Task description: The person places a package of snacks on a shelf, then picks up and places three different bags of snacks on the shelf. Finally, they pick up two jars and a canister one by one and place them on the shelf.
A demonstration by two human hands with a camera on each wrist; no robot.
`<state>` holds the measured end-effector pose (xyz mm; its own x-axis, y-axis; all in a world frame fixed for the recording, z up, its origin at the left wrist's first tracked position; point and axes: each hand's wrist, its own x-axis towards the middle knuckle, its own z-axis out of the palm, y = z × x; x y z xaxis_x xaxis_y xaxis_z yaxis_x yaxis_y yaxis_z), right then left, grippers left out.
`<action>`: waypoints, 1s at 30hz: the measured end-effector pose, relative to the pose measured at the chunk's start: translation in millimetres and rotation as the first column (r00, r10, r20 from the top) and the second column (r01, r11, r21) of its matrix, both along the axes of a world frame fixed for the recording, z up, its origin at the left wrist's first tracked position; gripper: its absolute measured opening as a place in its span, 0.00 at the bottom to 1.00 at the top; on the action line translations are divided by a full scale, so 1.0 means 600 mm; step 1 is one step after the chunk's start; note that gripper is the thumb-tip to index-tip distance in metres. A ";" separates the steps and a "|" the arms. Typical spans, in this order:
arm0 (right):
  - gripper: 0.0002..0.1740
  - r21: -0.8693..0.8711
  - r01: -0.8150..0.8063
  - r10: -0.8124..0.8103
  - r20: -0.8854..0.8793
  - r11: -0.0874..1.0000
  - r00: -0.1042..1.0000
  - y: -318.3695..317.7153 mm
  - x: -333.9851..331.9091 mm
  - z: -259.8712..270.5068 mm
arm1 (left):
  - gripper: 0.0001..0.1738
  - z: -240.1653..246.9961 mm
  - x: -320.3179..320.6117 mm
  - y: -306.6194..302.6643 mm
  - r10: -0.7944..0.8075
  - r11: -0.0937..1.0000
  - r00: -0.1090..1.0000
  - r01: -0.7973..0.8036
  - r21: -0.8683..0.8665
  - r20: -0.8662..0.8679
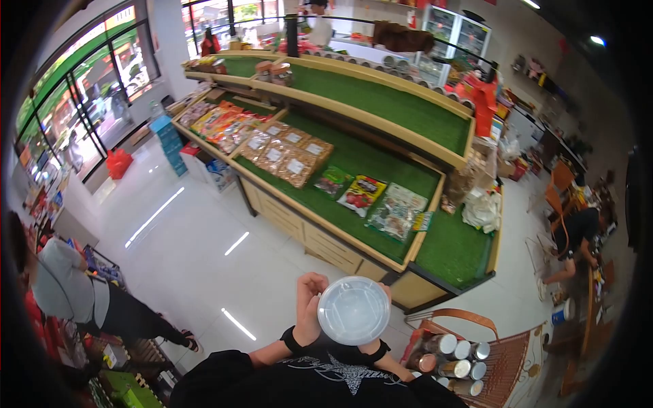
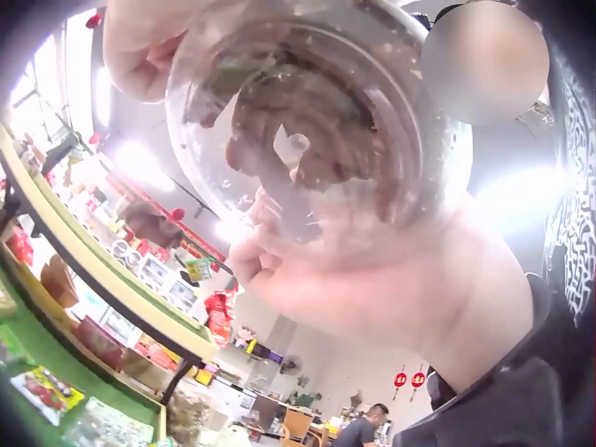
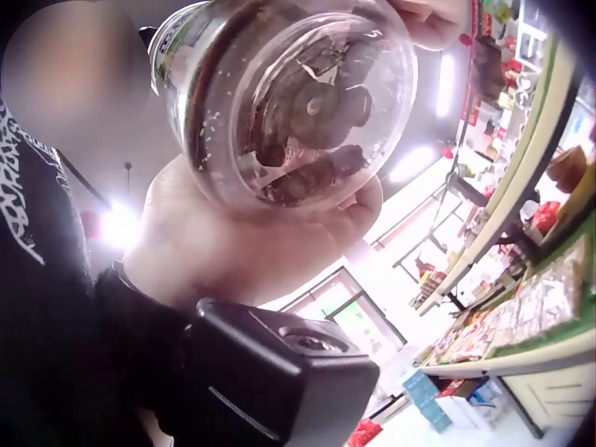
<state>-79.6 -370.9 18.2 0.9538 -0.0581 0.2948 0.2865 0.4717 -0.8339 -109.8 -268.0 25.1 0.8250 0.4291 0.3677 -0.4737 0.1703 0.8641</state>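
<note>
A round clear plastic jar (image 1: 354, 309) with a pale, see-through lid is held upright in front of my chest. My left hand (image 1: 309, 313) grips its left side, fingers curled at the rim. Most of my right hand (image 3: 251, 247) is hidden behind the jar in the head view; from the right wrist, its palm and fingers wrap the jar's side and base. Both wrist views look up at the jar's clear bottom (image 2: 298, 140), where brown, irregular pieces show inside.
A tiered display stand (image 1: 326, 234) with green matting holds bagged snacks (image 1: 289, 153). Several lidded jars (image 1: 459, 364) sit on a woven chair (image 1: 507, 360) at right. One person (image 1: 75, 285) stands at left; another (image 1: 578, 234) bends over at far right.
</note>
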 end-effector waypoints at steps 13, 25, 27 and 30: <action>0.06 0.057 -0.498 0.501 -0.156 0.865 0.851 0.269 -0.040 0.019 | 0.13 -0.012 -0.109 0.233 0.399 0.916 0.899 -0.400 0.031 -0.180; 0.06 0.030 -0.700 0.698 -0.108 0.714 0.708 0.395 0.065 -0.017 | 0.17 -0.044 -0.030 0.330 0.690 0.723 0.716 -0.690 0.047 -0.108; 0.06 -0.028 -0.651 0.651 -0.033 0.758 0.759 0.420 0.103 -0.017 | 0.16 -0.034 0.018 0.344 0.705 0.706 0.706 -0.708 -0.033 -0.062; 0.06 0.146 -0.676 0.690 -0.094 0.723 0.718 0.448 0.180 -0.016 | 0.16 -0.009 0.082 0.366 0.667 0.741 0.741 -0.671 -0.039 -0.072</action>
<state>28.5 -101.9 8.4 0.7734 0.6041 0.1919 -0.2540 0.5727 -0.7794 -60.4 -48.2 19.8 0.3339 0.8966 0.2909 -0.4419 -0.1237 0.8885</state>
